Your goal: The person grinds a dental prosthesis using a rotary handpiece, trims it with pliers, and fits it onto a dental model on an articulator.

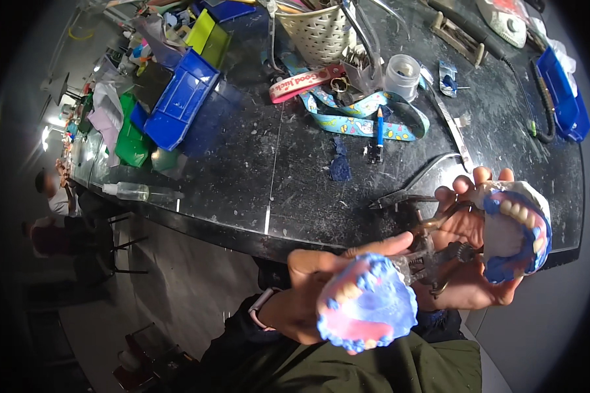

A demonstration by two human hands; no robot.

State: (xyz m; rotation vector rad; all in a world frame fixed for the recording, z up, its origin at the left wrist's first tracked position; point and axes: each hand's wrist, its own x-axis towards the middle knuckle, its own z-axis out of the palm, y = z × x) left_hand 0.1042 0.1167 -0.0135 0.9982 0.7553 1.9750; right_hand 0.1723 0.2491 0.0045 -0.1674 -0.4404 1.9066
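A metal dental articulator (432,259) is spread wide between my hands above the table's front edge. On its left arm sits a dental cast (368,311) with blue wax, pink base material and a few teeth. Its right arm bears a second cast (518,229), with a row of cream teeth and a blue wax rim. My left hand (301,301) is closed behind the left cast, thumb side against the hinge. My right hand (462,288) wraps round the right cast and frame from below, its fingertips showing over the far edge. Some fingers are hidden by the casts.
Pliers (406,193) and a slim metal hand tool (455,134) lie just beyond my hands. A blue pencil (379,134), a patterned lanyard (328,121) and a clear cup (403,75) are farther back. Blue bins (183,98) and a clear bottle (134,191) stand left; a white basket (318,36) is behind.
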